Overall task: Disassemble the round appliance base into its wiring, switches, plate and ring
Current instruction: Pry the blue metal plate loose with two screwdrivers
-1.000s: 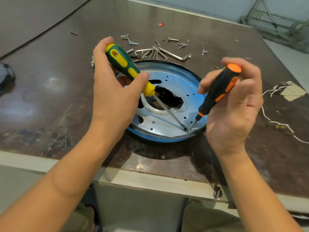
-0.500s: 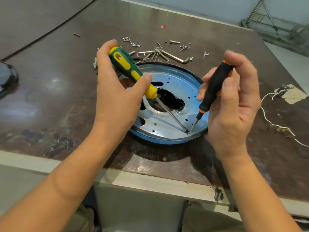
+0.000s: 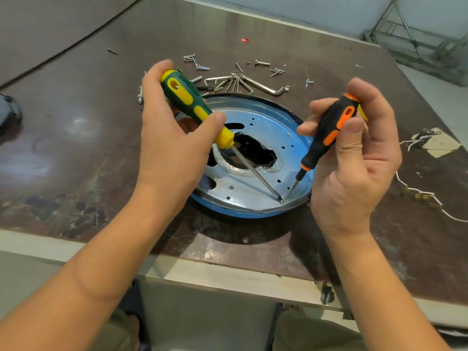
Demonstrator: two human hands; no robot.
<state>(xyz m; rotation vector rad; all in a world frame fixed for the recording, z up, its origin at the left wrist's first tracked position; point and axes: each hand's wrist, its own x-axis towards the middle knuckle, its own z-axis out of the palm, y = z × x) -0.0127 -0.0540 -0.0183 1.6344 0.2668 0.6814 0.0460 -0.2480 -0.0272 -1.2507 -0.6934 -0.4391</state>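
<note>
Far out from the left grip, a dark object (image 3: pixel 8 115) at the desk (image 3: pixel 76 153) edge, cut off and unidentifiable. Left hand (image 3: pixel 172 138) wrapped closed around the green-and-yellow screwdriver (image 3: pixel 195 107), thumb pressed near the yellow collar, shaft running down and rightward from the grip to the near rim. Beyond that grip, loose screws (image 3: pixel 197 64) and a fan of hex keys (image 3: pixel 240 83). Under and between both grips, the round appliance base (image 3: pixel 253 198) flat on the desk: silvery plate (image 3: pixel 243 191) seated inside the blue ring (image 3: pixel 228 214), ragged dark opening at the centre. Right hand (image 3: pixel 354 158) pinched closed on the black-and-orange screwdriver (image 3: pixel 329 133), tip meeting the other tip at the plate-to-ring seam. Out past the right grip, white wiring (image 3: pixel 417 193) already loose on the desk. Likely prying the plate free. Risks: a tip skating off the slick rim toward the opposite hand under too much lever force; the unheld base sliding or flipping up; the thin plate bending.
</note>
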